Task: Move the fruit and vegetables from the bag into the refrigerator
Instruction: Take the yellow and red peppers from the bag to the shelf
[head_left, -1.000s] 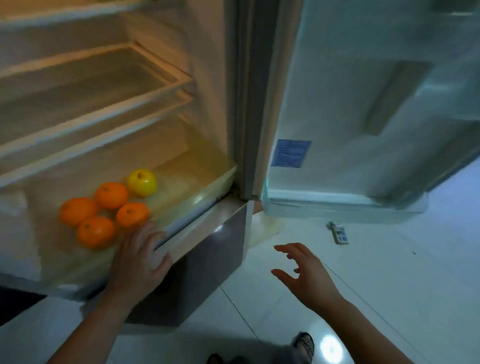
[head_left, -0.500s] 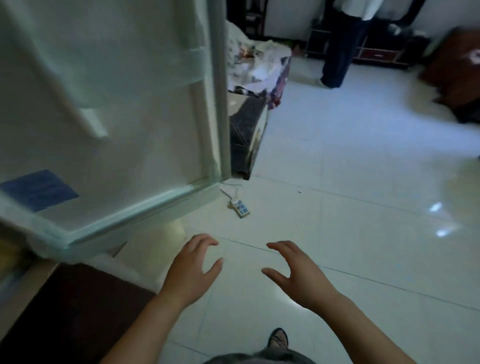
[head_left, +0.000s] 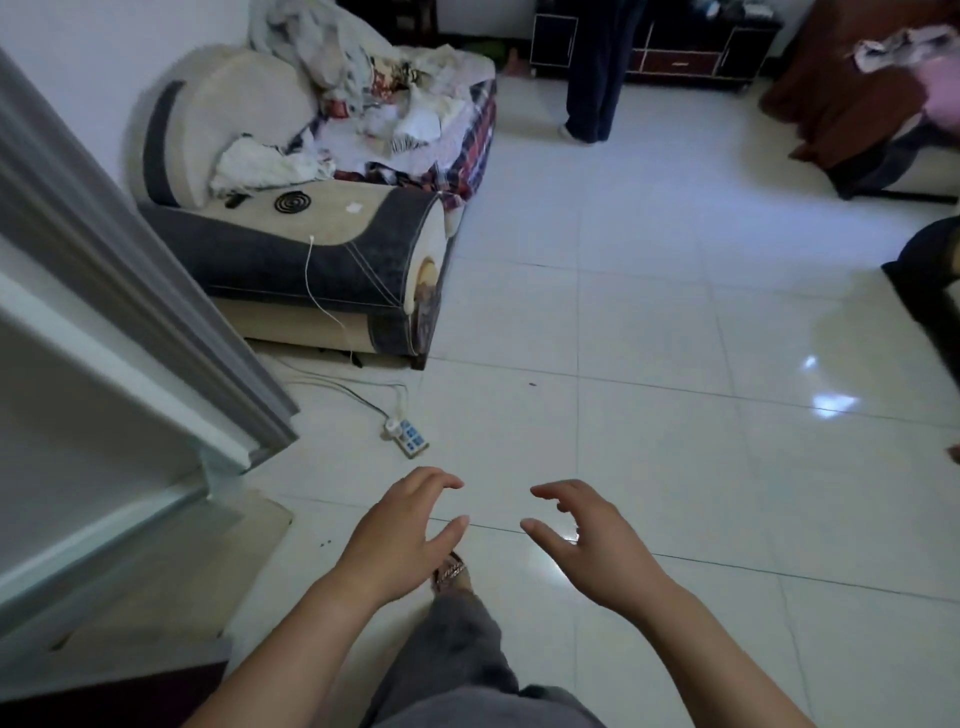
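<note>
Both hands hang empty over the white tiled floor (head_left: 649, 291), left hand (head_left: 400, 535) and right hand (head_left: 592, 545) loosely curled, near a power strip (head_left: 408, 436), the refrigerator door (head_left: 93, 374) at left.

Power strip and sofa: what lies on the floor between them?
In the head view, cables trail over the tiled floor from the power strip toward the sofa.

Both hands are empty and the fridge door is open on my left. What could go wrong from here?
1. The power strip and its cables lie on the floor ahead of the left hand; a step that way could catch them.
2. The fridge door stands open at the left, so it may be bumped on the way back, and cold may escape.
3. The bag is not in view, so the right hand has no target yet.
</note>
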